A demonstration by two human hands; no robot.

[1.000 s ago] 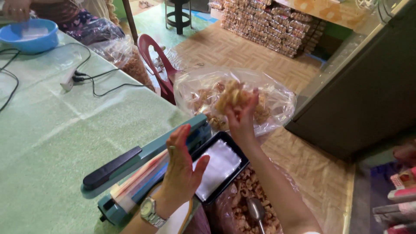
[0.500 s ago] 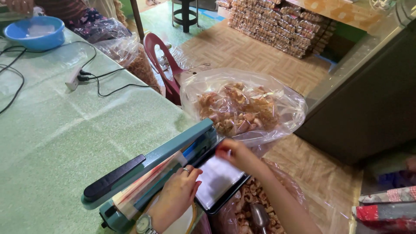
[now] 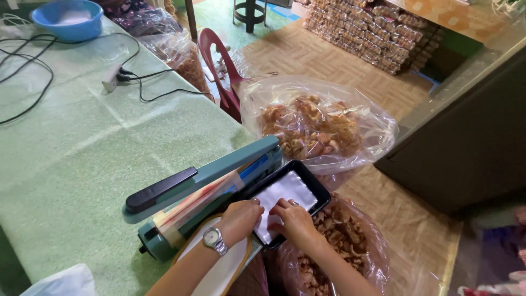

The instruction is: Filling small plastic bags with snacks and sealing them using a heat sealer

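Both hands, left [image 3: 241, 219] and right [image 3: 295, 219], fingers spread flat on bags [image 3: 285, 193] in tray [image 3: 320, 192]: peel one only.

Your one head camera looks steeply down and forward from close above the desk [image 3: 82, 148] edge, past it toward the floor [image 3: 307, 55].

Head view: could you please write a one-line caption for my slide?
Both hands, left hand and right hand, rest on clear bags in a black tray beside a teal heat sealer.
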